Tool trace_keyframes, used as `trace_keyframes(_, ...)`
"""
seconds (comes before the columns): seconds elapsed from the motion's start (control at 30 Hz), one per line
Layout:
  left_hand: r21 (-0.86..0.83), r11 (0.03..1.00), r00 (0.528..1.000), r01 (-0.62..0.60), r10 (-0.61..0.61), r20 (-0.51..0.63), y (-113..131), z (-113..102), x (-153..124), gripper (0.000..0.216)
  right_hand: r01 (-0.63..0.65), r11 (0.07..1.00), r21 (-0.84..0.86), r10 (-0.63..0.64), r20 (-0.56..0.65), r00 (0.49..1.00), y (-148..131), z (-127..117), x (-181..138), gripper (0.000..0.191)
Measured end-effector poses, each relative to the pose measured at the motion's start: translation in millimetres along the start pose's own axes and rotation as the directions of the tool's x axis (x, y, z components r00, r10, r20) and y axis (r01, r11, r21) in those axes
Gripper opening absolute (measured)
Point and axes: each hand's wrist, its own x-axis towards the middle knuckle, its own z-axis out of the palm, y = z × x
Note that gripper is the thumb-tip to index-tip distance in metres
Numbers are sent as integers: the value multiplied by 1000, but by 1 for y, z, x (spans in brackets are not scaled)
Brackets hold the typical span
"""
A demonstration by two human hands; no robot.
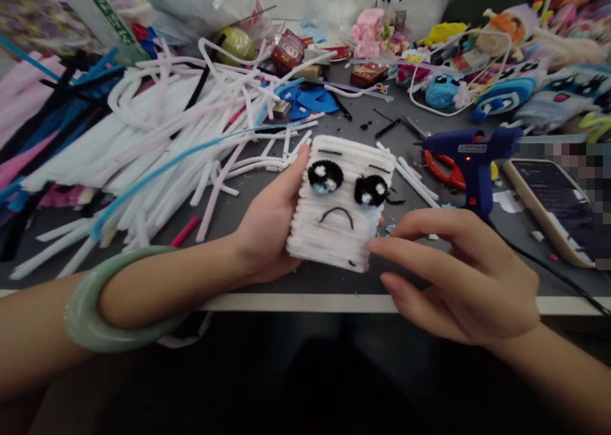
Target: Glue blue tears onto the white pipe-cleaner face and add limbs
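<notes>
My left hand (270,225) is closed round the left edge of a white pipe-cleaner panel (334,244), held upright and slightly tilted above the table's front edge. The panel bears a sad face: two fuzzy black eyes with white spots and pale blue below them, thin black brows and a downturned mouth. Close by its lower right edge is my right hand (458,269), fingers apart and holding nothing; an index fingertip is at the panel's edge, but I cannot tell whether it touches. A green bangle (90,301) circles my left wrist.
White pipe cleaners (157,129) are heaped on the left. To the right lie a blue glue gun (477,161) with a red light, orange-handled scissors (443,171) and a phone (548,199). Small red boxes (370,74) and fuzzy dolls (442,91) stand at the back.
</notes>
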Motion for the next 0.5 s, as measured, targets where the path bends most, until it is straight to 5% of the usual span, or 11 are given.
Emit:
trace_keyframes(0.17,-67,998,990,-3,12,143,-1,-4,1,79,-21,1000,-22,21,-12,1000,-1,0,-2,13)
trace_keyframes(0.37,-123,992,1000,1,3,31,-1,0,0,74,-3,1000,-22,2,-14,1000,2,3,0,13)
trace_keyframes(0.5,-106,994,998,10,-3,65,0,0,0,77,-15,999,-28,14,-24,1000,1,3,0,13)
